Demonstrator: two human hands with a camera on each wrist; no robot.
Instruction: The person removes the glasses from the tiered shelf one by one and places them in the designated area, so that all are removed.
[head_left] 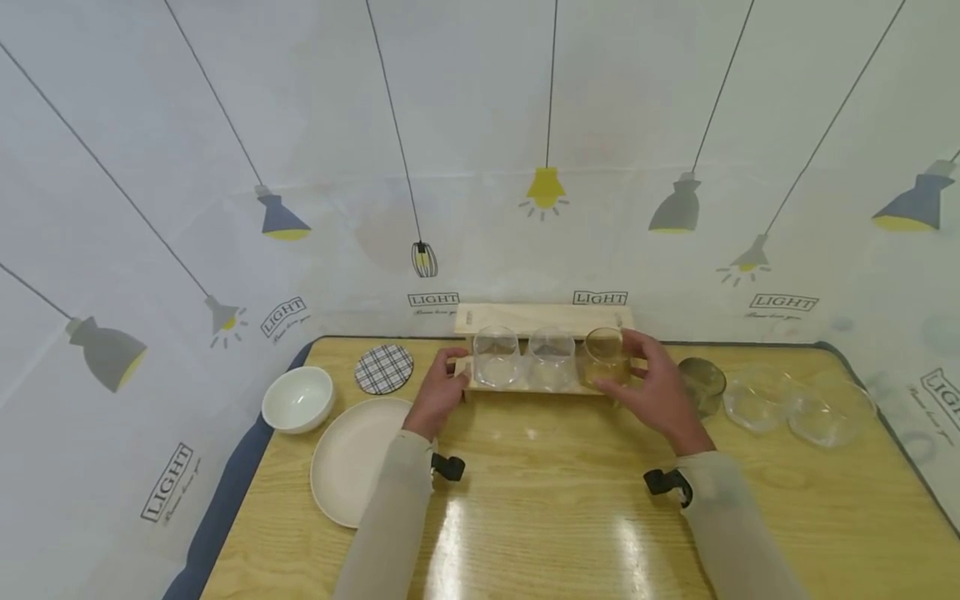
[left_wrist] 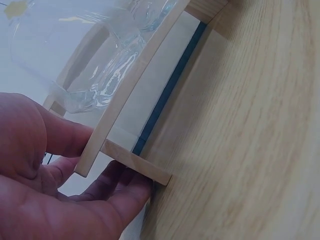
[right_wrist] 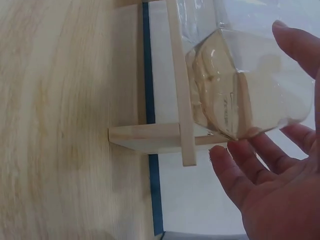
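Observation:
A small wooden rack [head_left: 543, 318] stands against the back wall, with a higher board behind a lower one. Two clear glasses, the left one [head_left: 497, 357] and the middle one [head_left: 552, 358], sit on the lower board. To their right is an amber-tinted glass [head_left: 603, 357] with a faceted base. My left hand [head_left: 441, 390] grips the rack's left end, its thumb and fingers around the wooden frame [left_wrist: 115, 112]. Around the amber glass curls my right hand [head_left: 660, 392]. In the right wrist view, fingertips [right_wrist: 240, 150] touch or nearly touch the amber glass; the thumb's contact cannot be made out.
Right of the rack stand a smoky dark glass [head_left: 702, 387] and clear glasses [head_left: 757, 400], one [head_left: 825, 414] near the table's right edge. At left are a white bowl [head_left: 298, 400], a checked coaster [head_left: 384, 369] and a cream plate [head_left: 352, 467]. A lamp-printed curtain [head_left: 480, 208] hangs behind.

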